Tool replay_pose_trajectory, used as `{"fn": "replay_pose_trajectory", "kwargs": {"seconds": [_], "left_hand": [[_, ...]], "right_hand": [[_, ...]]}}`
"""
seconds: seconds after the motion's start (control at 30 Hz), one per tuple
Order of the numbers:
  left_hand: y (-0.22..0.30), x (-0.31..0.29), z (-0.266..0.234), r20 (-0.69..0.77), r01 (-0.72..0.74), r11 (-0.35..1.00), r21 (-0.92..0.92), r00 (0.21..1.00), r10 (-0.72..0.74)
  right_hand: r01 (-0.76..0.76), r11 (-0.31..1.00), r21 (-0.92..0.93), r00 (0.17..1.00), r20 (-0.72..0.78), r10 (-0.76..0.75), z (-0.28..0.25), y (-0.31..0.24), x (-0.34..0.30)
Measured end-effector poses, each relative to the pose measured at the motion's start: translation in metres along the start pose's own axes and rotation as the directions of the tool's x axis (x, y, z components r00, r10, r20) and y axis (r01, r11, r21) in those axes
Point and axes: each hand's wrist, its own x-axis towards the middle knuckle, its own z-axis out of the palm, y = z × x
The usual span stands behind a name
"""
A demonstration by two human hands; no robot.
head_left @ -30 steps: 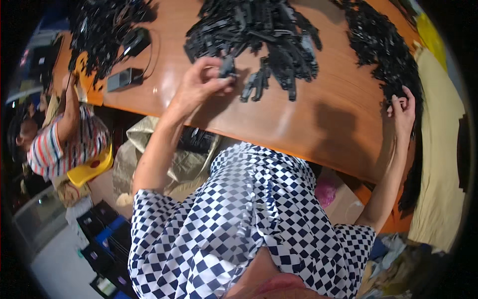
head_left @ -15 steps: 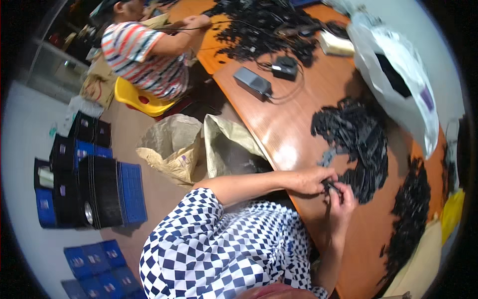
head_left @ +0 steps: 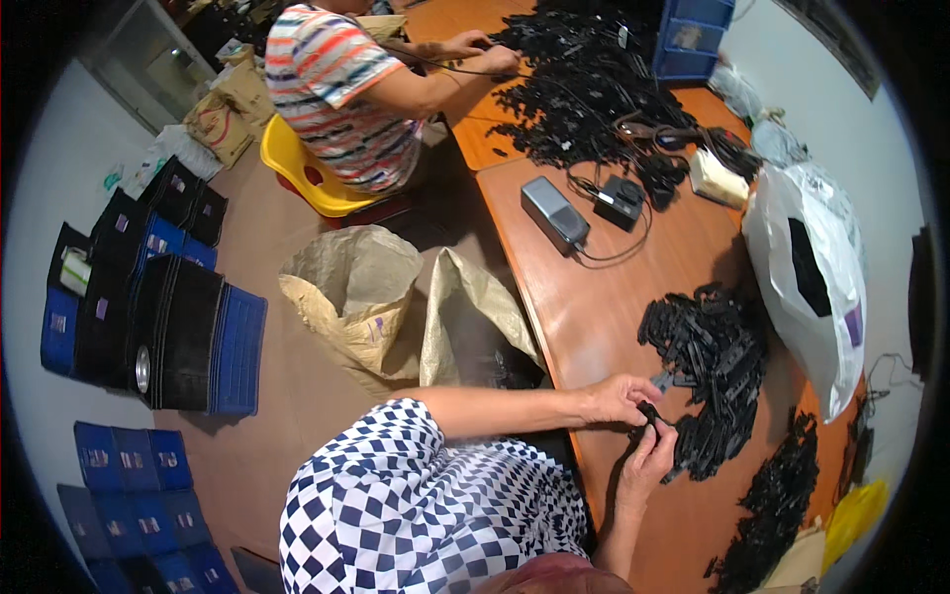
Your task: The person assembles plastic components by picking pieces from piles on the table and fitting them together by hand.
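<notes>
Just over the table's near edge, my hands are close together around a small black plastic part [head_left: 648,412]. My left hand [head_left: 621,400] pinches it from the left with curled fingers. From below, my right hand [head_left: 649,457] grips the same part between thumb and fingers. Its exact shape is mostly covered by my fingertips. Right beside my hands lies a heap of dark grey and black plastic strips [head_left: 708,371]. A small lighter grey piece [head_left: 665,380] sits at the heap's near-left side, by my left fingertips.
On the wooden table [head_left: 594,317] are a grey box-shaped device [head_left: 554,215], a black adapter [head_left: 619,202], a white plastic bag [head_left: 811,277] and a second black heap [head_left: 772,510]. Open sacks [head_left: 346,287] stand left of it. A co-worker [head_left: 341,94] sits at the far end handling black parts.
My view has shifted, so the table and sacks appear lower and more of the far end shows. Both my hands stay together on the small black part, its tip now more exposed.
</notes>
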Motion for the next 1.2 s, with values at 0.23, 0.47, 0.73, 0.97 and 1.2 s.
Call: {"fn": "replay_pose_trajectory", "kwargs": {"seconds": [0.23,0.47,0.73,0.97,1.2], "left_hand": [[-0.010,-0.011,0.004,-0.249,-0.093,0.968,-0.232,0.968,0.033],[-0.008,-0.012,0.016,-0.279,-0.128,0.985,0.111,0.948,0.155],[-0.026,-0.004,0.034,-0.235,-0.221,0.960,0.172,0.937,0.257],[-0.006,-0.018,0.036,-0.272,-0.136,0.987,0.084,0.950,0.154],[-0.030,-0.008,0.039,-0.237,-0.043,0.998,0.036,0.970,0.051]], "right_hand": [[-0.102,0.983,-0.151,0.994,0.028,0.108,0.012,-0.034,0.015],[-0.019,0.999,-0.032,0.999,-0.033,0.018,0.016,-0.010,-0.002],[-0.076,0.997,-0.009,0.991,-0.111,0.074,0.004,-0.027,-0.008],[-0.363,0.781,0.508,0.922,0.077,0.378,0.012,-0.006,-0.017],[-0.402,0.695,0.596,0.882,0.050,0.468,0.002,0.011,-0.030]]}}
